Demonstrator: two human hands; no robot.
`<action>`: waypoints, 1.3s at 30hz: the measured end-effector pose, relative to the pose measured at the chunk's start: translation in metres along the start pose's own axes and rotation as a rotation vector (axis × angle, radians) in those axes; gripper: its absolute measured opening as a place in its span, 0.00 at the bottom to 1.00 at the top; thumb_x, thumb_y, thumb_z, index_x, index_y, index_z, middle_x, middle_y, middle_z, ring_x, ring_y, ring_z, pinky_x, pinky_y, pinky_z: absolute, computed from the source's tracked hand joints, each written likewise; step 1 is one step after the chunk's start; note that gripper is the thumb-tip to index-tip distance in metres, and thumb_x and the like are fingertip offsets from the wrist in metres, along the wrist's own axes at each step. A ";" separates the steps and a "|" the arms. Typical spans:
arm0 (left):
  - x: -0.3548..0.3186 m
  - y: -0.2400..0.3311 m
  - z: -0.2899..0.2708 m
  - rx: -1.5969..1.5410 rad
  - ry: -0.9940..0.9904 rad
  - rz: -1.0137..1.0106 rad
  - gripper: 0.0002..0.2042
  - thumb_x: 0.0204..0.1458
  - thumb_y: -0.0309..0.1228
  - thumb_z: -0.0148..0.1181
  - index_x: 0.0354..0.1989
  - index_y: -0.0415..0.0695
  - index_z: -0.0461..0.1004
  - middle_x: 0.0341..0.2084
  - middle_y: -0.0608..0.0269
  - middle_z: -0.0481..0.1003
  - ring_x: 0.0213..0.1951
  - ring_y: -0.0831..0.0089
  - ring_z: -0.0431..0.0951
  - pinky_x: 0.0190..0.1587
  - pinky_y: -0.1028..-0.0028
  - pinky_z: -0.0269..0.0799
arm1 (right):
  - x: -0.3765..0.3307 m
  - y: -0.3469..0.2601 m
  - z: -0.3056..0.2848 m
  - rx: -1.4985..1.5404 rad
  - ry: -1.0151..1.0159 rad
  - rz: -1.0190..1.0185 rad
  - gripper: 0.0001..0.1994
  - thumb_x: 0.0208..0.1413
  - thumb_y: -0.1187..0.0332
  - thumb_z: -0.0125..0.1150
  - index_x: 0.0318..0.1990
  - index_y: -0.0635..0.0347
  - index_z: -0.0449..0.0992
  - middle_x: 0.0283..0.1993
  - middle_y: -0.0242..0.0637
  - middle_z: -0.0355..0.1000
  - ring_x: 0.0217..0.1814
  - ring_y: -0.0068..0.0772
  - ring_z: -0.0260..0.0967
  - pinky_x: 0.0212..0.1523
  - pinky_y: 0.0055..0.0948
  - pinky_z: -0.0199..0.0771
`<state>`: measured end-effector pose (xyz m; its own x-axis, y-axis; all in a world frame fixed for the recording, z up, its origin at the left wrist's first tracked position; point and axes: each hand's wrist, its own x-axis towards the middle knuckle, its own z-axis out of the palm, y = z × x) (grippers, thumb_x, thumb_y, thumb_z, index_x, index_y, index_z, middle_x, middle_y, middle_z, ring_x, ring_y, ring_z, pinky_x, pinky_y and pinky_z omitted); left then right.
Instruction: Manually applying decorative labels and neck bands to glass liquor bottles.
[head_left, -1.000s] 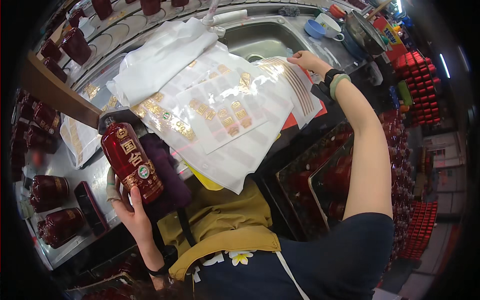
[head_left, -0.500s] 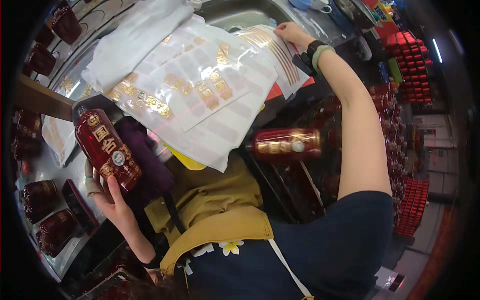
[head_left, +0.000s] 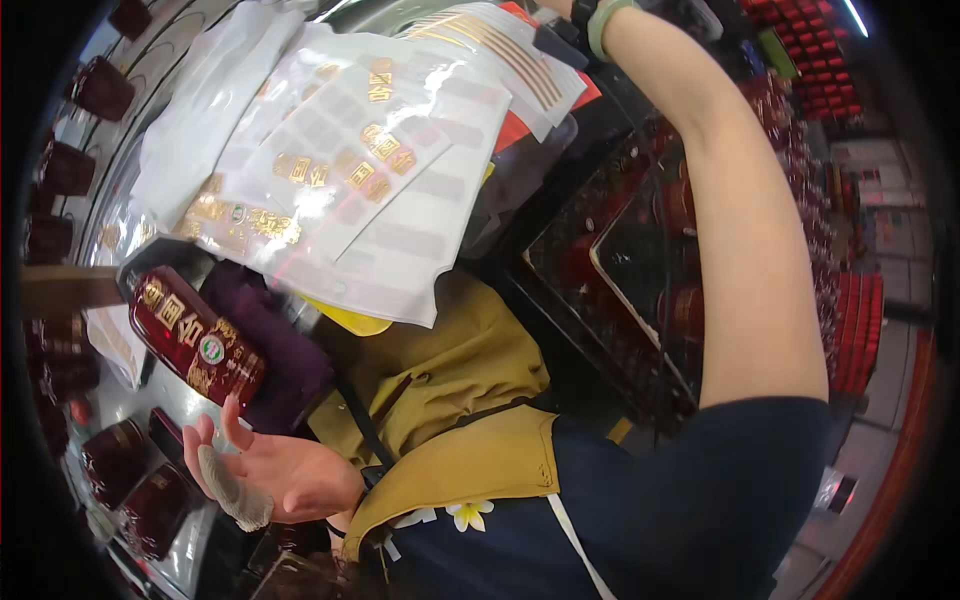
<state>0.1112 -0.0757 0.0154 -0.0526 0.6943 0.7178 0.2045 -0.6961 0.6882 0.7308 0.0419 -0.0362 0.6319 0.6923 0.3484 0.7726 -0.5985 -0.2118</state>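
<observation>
A dark red bottle (head_left: 195, 335) with gold lettering and a round green-and-white emblem lies tilted, its neck end by a dark holder. Just below its base is my left hand (head_left: 285, 475), palm up and fingers spread, holding nothing. A beige sleeve covers one finger. One fingertip overlaps the bottle's lower edge; contact cannot be told. My right arm reaches up past a strip-printed sheet (head_left: 500, 50), and only a sliver of my right hand (head_left: 557, 5) shows at the top edge, its fingers out of frame. Clear-backed gold label sheets (head_left: 345, 170) spread between my arms.
Purple cloth (head_left: 285, 355) bunches beside the bottle. Several red bottles (head_left: 115, 450) stand at the left. A black crate (head_left: 625, 290) with bottles sits under my right arm, and red stacks (head_left: 855, 330) rise at the far right. White sheeting (head_left: 215, 120) lies behind the labels.
My left hand has come off the bottle and opened below it. A second, blurred bottle beside the crate is gone from sight. My right hand has shifted mostly past the top edge.
</observation>
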 end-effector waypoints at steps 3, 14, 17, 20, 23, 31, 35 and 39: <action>0.003 0.000 0.010 -0.030 -0.064 -0.043 0.41 0.63 0.62 0.48 0.64 0.29 0.64 0.63 0.39 0.61 0.62 0.54 0.67 0.57 0.54 0.74 | 0.005 -0.012 -0.034 0.160 0.065 0.051 0.21 0.62 0.50 0.55 0.43 0.59 0.84 0.42 0.47 0.82 0.48 0.52 0.80 0.51 0.45 0.79; 0.003 -0.001 0.015 -0.259 -0.197 -0.098 0.38 0.68 0.57 0.42 0.65 0.26 0.63 0.65 0.41 0.63 0.63 0.54 0.68 0.60 0.56 0.72 | -0.061 -0.103 -0.177 0.428 0.200 -0.196 0.21 0.61 0.49 0.58 0.41 0.59 0.85 0.38 0.45 0.82 0.45 0.49 0.81 0.49 0.42 0.79; 0.009 -0.008 0.005 -0.250 -0.191 -0.061 0.38 0.69 0.56 0.43 0.65 0.26 0.62 0.65 0.42 0.63 0.64 0.53 0.68 0.60 0.56 0.72 | -0.085 -0.147 -0.204 0.513 0.209 -0.299 0.21 0.61 0.49 0.59 0.40 0.59 0.85 0.37 0.44 0.82 0.45 0.48 0.81 0.49 0.42 0.79; 0.012 -0.016 -0.008 -0.260 -0.162 -0.045 0.36 0.69 0.54 0.44 0.65 0.26 0.63 0.64 0.42 0.64 0.64 0.52 0.68 0.60 0.54 0.73 | -0.110 -0.189 -0.215 0.610 0.189 -0.395 0.21 0.60 0.49 0.60 0.40 0.59 0.85 0.36 0.44 0.82 0.44 0.47 0.81 0.48 0.41 0.79; 0.011 -0.022 -0.020 -0.294 -0.125 -0.050 0.29 0.71 0.50 0.43 0.61 0.30 0.64 0.64 0.41 0.63 0.64 0.51 0.68 0.59 0.51 0.73 | -0.124 -0.221 -0.204 0.694 0.122 -0.474 0.21 0.60 0.48 0.61 0.39 0.59 0.86 0.35 0.43 0.82 0.43 0.46 0.81 0.48 0.40 0.79; 0.010 -0.039 -0.043 -0.260 -0.082 -0.059 0.27 0.72 0.49 0.41 0.58 0.32 0.64 0.64 0.39 0.63 0.64 0.49 0.67 0.60 0.49 0.72 | -0.172 -0.259 -0.129 -0.062 -0.522 -0.363 0.19 0.58 0.51 0.68 0.48 0.54 0.85 0.51 0.39 0.81 0.54 0.49 0.79 0.54 0.47 0.78; 0.008 -0.054 -0.051 -0.147 -0.061 -0.122 0.27 0.72 0.49 0.39 0.58 0.31 0.63 0.63 0.38 0.64 0.65 0.49 0.66 0.61 0.49 0.71 | -0.174 -0.257 -0.121 -0.204 -0.386 -0.246 0.16 0.56 0.60 0.68 0.50 0.55 0.84 0.52 0.38 0.80 0.55 0.46 0.79 0.48 0.47 0.80; 0.002 -0.073 -0.052 -0.021 -0.092 -0.274 0.31 0.73 0.51 0.34 0.60 0.29 0.62 0.63 0.42 0.66 0.61 0.52 0.70 0.63 0.54 0.70 | -0.187 -0.232 -0.134 -0.115 -0.116 -0.159 0.13 0.51 0.66 0.69 0.45 0.58 0.83 0.42 0.39 0.81 0.47 0.43 0.81 0.39 0.42 0.80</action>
<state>0.0457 -0.0327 -0.0281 -0.0145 0.8697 0.4933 0.1747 -0.4836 0.8577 0.4249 -0.0020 0.0701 0.5104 0.8195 0.2606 0.8553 -0.5153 -0.0546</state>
